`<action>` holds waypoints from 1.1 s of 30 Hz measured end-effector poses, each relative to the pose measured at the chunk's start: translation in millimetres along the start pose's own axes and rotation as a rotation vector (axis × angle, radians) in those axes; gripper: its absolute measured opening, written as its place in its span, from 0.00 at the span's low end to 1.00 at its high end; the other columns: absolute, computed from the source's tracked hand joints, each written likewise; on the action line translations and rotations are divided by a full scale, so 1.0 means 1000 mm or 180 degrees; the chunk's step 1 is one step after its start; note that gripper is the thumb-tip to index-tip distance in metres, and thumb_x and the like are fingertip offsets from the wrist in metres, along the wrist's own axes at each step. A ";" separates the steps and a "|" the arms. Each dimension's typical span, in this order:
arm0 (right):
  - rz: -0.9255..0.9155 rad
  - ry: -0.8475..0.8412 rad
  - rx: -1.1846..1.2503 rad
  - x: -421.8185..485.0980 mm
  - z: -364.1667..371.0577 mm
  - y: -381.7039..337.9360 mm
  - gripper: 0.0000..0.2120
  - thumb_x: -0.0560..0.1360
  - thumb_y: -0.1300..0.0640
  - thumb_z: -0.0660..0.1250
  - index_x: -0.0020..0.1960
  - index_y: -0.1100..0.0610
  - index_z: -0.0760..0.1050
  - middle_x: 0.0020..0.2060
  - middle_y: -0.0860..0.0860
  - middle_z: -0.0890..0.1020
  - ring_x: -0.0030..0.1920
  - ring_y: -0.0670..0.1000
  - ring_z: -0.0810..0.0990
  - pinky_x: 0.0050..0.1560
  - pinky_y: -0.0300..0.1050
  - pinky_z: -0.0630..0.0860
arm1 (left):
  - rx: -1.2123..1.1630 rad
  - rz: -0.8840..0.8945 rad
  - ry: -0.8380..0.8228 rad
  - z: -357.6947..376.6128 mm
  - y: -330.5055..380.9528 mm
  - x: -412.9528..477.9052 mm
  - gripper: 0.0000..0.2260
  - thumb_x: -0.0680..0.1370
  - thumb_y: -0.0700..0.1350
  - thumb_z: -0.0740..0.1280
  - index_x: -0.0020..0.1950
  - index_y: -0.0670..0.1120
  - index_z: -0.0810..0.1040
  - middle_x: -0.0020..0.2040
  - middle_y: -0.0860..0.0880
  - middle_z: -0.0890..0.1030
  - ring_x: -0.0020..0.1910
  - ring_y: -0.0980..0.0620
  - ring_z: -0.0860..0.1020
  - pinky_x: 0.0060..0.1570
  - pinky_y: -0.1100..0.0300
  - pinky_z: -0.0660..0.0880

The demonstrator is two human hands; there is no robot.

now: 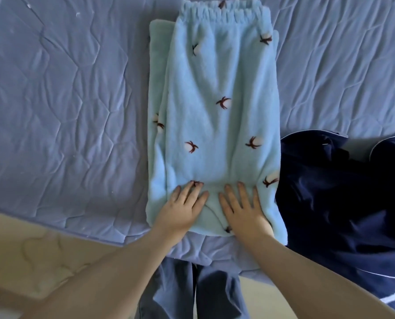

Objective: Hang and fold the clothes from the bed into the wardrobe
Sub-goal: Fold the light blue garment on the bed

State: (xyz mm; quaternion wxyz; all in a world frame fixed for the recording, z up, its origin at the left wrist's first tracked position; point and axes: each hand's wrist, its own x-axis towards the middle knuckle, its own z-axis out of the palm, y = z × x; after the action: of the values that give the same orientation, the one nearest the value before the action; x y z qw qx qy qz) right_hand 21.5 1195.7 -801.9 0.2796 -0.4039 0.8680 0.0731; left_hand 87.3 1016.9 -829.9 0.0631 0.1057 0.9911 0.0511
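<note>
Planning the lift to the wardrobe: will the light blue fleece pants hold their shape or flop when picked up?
Probably floppy: the fleece pants dent softly under the left hand and right hand. Likely light but bulky, from the thick pile. The layers may sag unless supported.

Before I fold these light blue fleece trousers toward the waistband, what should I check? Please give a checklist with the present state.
1. Left hand and right hand flat on the near end: ok.
2. Fleece trousers smooth on the bed: ok.
3. Fleece piece underneath aligned: not ok, sticks out left.
4. Navy garment clear of the trousers: not ok, meets their right edge.
5. Room in the wardrobe: cannot tell, not in view.
</note>
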 end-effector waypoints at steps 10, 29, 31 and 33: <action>0.0496 -0.0820 0.1139 0.006 -0.083 -0.005 0.15 0.76 0.62 0.56 0.61 0.55 0.70 0.57 0.54 0.77 0.57 0.58 0.76 0.50 0.46 0.71 | -0.0479 0.0071 -0.0599 -0.071 -0.035 -0.005 0.27 0.54 0.33 0.74 0.53 0.41 0.77 0.36 0.45 0.81 0.27 0.45 0.79 0.18 0.62 0.68; 0.0473 -0.2498 0.2022 -0.055 -0.208 -0.052 0.10 0.71 0.59 0.68 0.52 0.58 0.74 0.47 0.50 0.74 0.45 0.50 0.71 0.44 0.38 0.70 | -0.1353 -0.1188 -0.4207 -0.235 -0.064 -0.002 0.15 0.67 0.40 0.69 0.52 0.44 0.75 0.51 0.45 0.75 0.45 0.45 0.72 0.40 0.58 0.69; 0.0737 -0.2045 0.2117 -0.040 -0.222 -0.034 0.04 0.71 0.62 0.67 0.44 0.57 0.73 0.41 0.49 0.72 0.41 0.49 0.70 0.35 0.36 0.66 | -0.1305 -0.1059 -0.3800 -0.247 -0.076 0.028 0.07 0.68 0.39 0.69 0.43 0.44 0.74 0.40 0.48 0.73 0.40 0.47 0.71 0.35 0.61 0.66; 0.1019 -0.1169 0.1954 -0.024 -0.233 -0.015 0.04 0.71 0.60 0.64 0.41 0.53 0.71 0.42 0.51 0.74 0.46 0.53 0.72 0.38 0.40 0.68 | -0.1221 -0.0940 -0.3290 -0.256 -0.090 0.054 0.05 0.69 0.40 0.69 0.39 0.45 0.73 0.39 0.48 0.74 0.38 0.47 0.72 0.34 0.60 0.67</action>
State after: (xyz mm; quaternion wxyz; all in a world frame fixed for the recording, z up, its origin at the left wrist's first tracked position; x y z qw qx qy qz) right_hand -53.5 1119.5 -593.3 0.5232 -0.1411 0.8370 -0.0762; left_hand -18.2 918.8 -593.4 0.5643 -0.0360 0.8087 0.1624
